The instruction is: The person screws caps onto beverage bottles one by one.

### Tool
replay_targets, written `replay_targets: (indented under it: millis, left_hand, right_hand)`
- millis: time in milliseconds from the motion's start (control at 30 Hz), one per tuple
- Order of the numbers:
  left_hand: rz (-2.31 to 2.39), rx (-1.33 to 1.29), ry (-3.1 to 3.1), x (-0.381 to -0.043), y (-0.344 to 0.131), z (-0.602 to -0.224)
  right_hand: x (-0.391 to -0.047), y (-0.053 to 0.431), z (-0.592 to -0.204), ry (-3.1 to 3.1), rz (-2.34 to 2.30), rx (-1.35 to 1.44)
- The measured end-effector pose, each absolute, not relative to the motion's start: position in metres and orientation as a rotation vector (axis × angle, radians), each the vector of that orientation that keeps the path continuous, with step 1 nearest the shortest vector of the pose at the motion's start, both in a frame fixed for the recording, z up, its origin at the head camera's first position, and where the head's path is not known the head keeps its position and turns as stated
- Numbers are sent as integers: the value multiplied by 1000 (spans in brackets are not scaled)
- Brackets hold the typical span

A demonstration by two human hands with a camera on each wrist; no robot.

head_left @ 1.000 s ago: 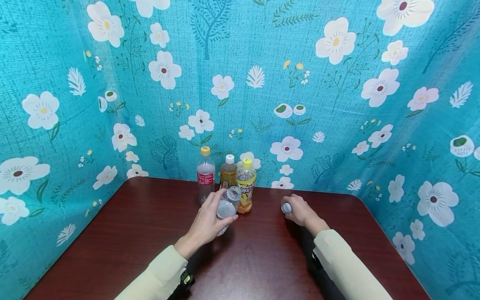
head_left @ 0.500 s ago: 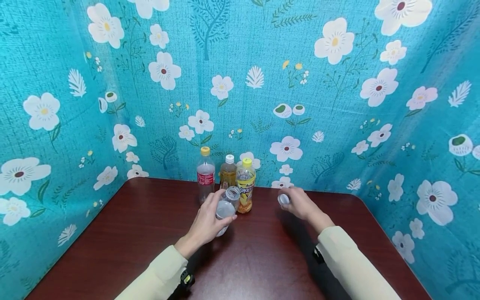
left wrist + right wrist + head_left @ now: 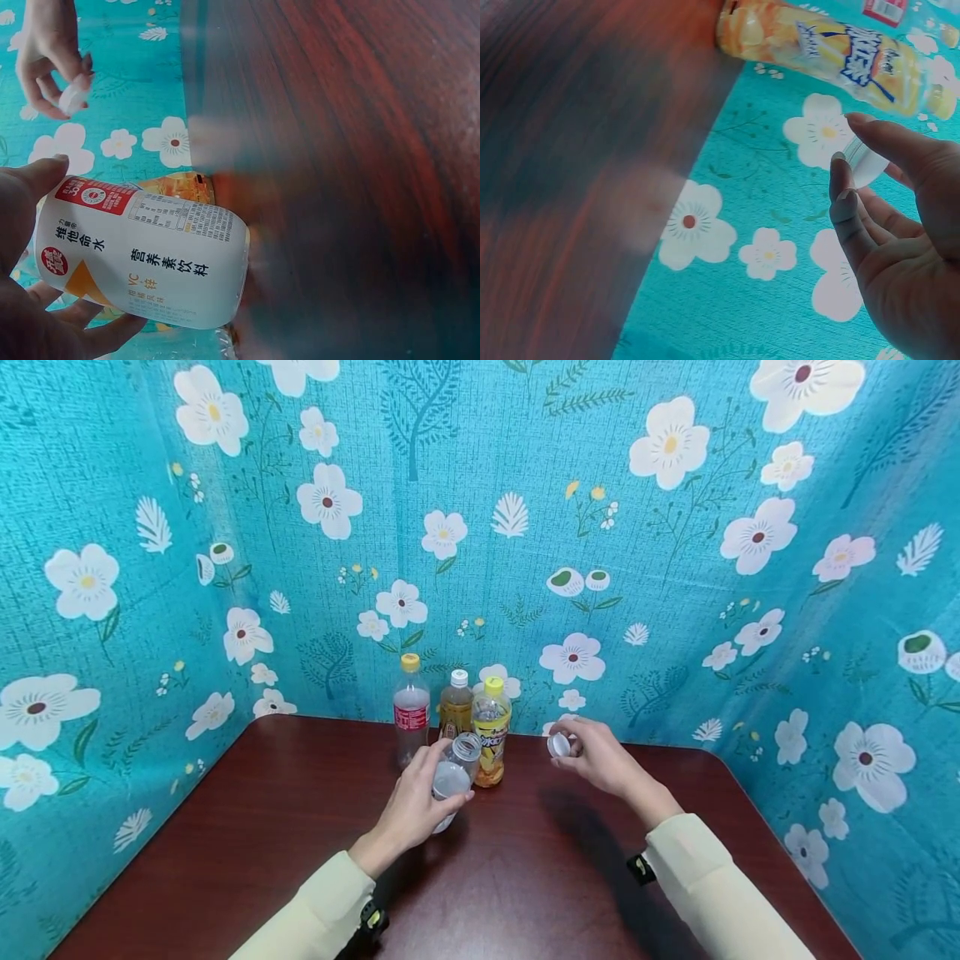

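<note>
In the head view my left hand [image 3: 411, 803] grips an uncapped clear bottle [image 3: 467, 748], tilted, with its open mouth toward the back right. The left wrist view shows that bottle's white label [image 3: 157, 255] with an orange triangle and a red patch, my thumb and fingers around it. My right hand [image 3: 603, 764] holds a white bottle cap [image 3: 558, 745] above the table, hollow side facing left. In the right wrist view the cap [image 3: 866, 161] is pinched between thumb and fingers. A gap separates cap and bottle.
Behind the left hand stand a red-labelled bottle with a yellow cap [image 3: 411, 714], a white-capped brown bottle [image 3: 456, 706] and a yellow-labelled bottle [image 3: 492, 735]. They are on a dark red-brown table [image 3: 300, 810]. A blue floral curtain [image 3: 480, 610] surrounds its back and sides.
My right hand has lifted the cap off the table and brought it up and slightly left, turning its hollow side into view. The left hand and its bottle stay nearly still.
</note>
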State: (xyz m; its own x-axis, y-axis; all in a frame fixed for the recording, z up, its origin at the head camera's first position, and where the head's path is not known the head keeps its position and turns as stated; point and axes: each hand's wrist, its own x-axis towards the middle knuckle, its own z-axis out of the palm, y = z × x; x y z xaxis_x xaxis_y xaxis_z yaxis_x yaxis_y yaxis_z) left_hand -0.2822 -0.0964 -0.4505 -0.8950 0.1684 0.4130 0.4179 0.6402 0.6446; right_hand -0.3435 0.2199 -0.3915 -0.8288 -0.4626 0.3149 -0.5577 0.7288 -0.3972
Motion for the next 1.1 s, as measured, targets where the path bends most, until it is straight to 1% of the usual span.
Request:
replay_targets:
  millis: [233, 500, 767, 1100]
  left_hand:
    - [-1126, -473, -2556, -282, -96, -451]
    - [-1107, -485, -2556, -281, -95, -450]
    - [-1086, -513, -2553, -280, -94, -450]
    - [-1019, -578, -2530, -278, -90, -450]
  right_hand:
    - [-336, 212, -380, -2682, 797, 816]
    - [-328, 199, -368, -2614, 851, 885]
    - [-325, 190, -364, -2635, 895, 890]
    - [-321, 171, -352, -2669, 951, 998]
